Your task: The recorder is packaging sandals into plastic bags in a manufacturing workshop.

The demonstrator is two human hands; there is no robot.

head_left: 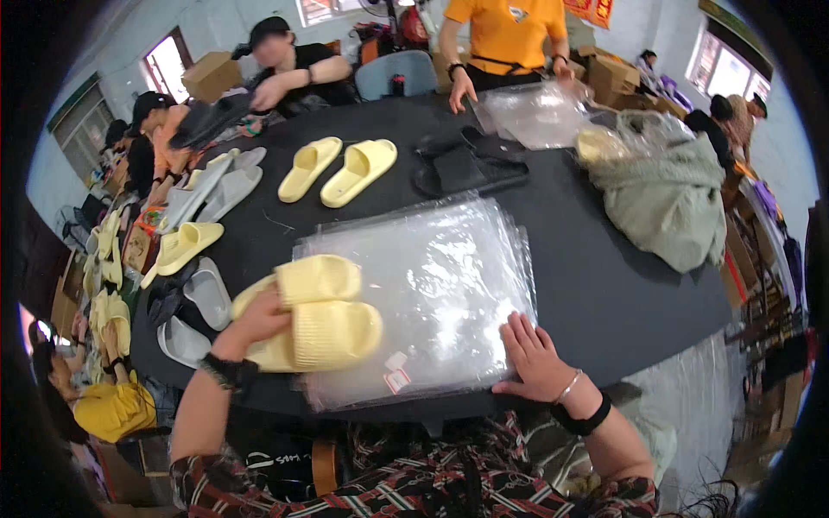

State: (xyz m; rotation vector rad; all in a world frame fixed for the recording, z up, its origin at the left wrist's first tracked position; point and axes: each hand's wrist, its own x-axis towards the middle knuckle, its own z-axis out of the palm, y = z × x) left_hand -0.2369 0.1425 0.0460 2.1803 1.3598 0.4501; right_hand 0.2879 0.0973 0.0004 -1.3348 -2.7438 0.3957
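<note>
In my left hand [262,318] I grip a pair of pale yellow slide sandals [335,335], side by side with their ribbed straps to the right. The fingers curl over the inner edges, partly hidden by the shoes. Beneath them lies a stack of clear plastic bags [440,268], its sheets slightly fanned and shiny. My right hand [537,357] rests flat on the stack's lower right edge, fingers stretched out and holding nothing. Near the stack's front edge, a small white and red label [397,380] shows.
Another yellow pair [358,173] and black slides [471,168] lie on the dark table [622,319] beyond the bags. Grey slides [207,293] sit at left. A green sack [665,198] stands at right. Across the table, a person in orange [509,43] handles clear bags; other people work at left.
</note>
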